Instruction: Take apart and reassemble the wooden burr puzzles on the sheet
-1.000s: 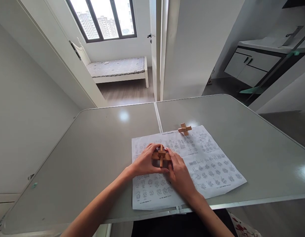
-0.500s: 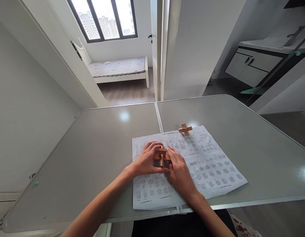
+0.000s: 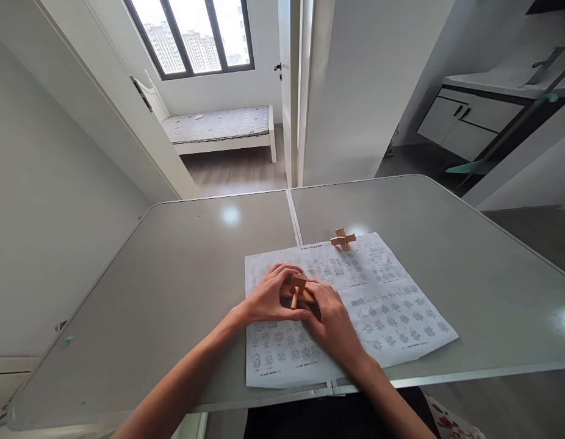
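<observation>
Between my hands is a reddish-brown wooden interlocking puzzle point(image 3: 298, 283), with a square block on top and a round peg pointing towards me. My left hand point(image 3: 271, 296) curves round its left side, fingers behind it and thumb in front. At the right end, my right hand point(image 3: 331, 310) closes on the puzzle's flat bar, its thumb partly hidden. Under both hands lies a printed instruction sheet point(image 3: 387, 317) covered with small diagrams. A second, lighter wooden puzzle point(image 3: 343, 239), cross-shaped, rests at the sheet's far edge.
The grey folding table point(image 3: 209, 244) has a metal seam down its middle and a rim along the near side. Past the table are a bed point(image 3: 223, 125), an open door point(image 3: 289, 91) and a sink cabinet point(image 3: 475, 116).
The puzzle in my hands has turned slightly, so its front peg now leans to the left. My right-hand fingers have shifted a little. The other puzzle and the sheet stay put.
</observation>
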A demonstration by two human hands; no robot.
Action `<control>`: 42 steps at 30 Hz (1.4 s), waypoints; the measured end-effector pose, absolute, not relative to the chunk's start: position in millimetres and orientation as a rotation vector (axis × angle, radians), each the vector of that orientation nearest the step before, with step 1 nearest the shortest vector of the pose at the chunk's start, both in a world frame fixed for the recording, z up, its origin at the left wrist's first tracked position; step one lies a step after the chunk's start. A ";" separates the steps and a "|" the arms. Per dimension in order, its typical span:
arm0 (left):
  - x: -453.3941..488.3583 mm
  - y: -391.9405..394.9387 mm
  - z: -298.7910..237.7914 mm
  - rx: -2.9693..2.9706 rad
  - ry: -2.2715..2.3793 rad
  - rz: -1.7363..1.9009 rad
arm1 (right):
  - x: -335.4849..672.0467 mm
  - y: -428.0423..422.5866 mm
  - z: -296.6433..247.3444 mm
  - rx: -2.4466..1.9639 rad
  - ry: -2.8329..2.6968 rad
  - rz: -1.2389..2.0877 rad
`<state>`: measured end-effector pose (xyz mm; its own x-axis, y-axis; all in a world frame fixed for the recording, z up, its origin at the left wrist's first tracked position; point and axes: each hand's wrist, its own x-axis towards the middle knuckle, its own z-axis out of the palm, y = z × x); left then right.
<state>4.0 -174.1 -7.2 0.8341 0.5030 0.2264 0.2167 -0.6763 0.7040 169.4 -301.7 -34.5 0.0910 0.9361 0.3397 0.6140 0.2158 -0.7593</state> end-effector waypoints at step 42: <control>-2.5 -165.1 -19.2 1.587 0.294 0.485 | 167.6 -306.5 -23.3 -1.374 -1.180 0.741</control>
<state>-2.5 -165.1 -19.2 0.8739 0.4688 0.1285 -0.1027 -0.0803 0.9915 167.6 -306.5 -23.3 0.3024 0.9335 0.1926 0.2322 0.1238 -0.9648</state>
